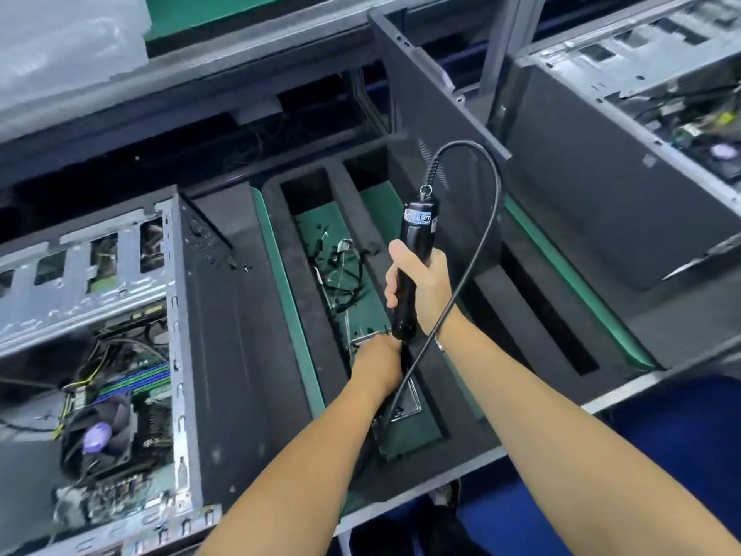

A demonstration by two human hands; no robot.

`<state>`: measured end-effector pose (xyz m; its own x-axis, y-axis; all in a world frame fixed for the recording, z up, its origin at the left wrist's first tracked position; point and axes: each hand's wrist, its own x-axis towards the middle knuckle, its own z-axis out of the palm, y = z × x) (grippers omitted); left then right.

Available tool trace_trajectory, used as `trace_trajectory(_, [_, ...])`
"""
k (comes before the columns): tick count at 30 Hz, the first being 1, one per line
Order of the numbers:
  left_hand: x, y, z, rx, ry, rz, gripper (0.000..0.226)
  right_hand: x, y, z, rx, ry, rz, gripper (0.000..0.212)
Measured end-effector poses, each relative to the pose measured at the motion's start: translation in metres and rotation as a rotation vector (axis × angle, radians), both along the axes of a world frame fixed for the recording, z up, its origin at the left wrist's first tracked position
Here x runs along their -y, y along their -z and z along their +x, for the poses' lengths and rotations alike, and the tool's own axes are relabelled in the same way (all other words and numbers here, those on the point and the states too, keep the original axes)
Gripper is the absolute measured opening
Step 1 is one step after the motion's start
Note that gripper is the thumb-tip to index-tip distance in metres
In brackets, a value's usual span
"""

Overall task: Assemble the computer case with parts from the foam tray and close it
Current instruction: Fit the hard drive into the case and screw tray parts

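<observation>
While the open computer case [120, 355] lies on its side at the left, its motherboard, blue memory slots and a round cooler fan [98, 433] exposed, I work over the black foam tray [280, 355] just to its right. My left hand [377, 367] reaches down into the tray's long green-floored slot, resting on a silver metal part [405, 399] that lies at the near end; from this angle I cannot tell whether my fingers are curled round it or merely touching it. Farther along the same slot sits a loose tangle of black cables [341, 274]. My right hand [417, 286] is wrapped firmly around the barrel of a black electric screwdriver [411, 270], held upright with its tip down beside my left hand, its cord [487, 242] looping up and around to the right. A dark side panel [433, 98] stands tilted at the tray's far side, and a second case [625, 126] lies at the far right.
</observation>
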<state>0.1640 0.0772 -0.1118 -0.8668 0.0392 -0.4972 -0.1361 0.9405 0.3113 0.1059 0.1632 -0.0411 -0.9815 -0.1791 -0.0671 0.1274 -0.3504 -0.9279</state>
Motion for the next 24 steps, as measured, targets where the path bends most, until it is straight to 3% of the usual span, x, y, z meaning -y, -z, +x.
trace_trajectory(11, [0.003, 0.002, -0.001, 0.025, -0.006, 0.016, 0.026, 0.004, -0.019, -0.002, -0.043, -0.041, 0.043, 0.041])
trace_trajectory(15, [0.002, -0.013, -0.006, 0.045, 0.011, 0.042, 0.015, 0.002, -0.031, -0.003, -0.075, -0.044, 0.03, 0.051])
trace_trajectory(24, [0.013, -0.034, -0.006, 0.081, -0.103, 0.143, 0.027, 0.005, -0.054, -0.001, -0.097, -0.022, -0.018, 0.062])
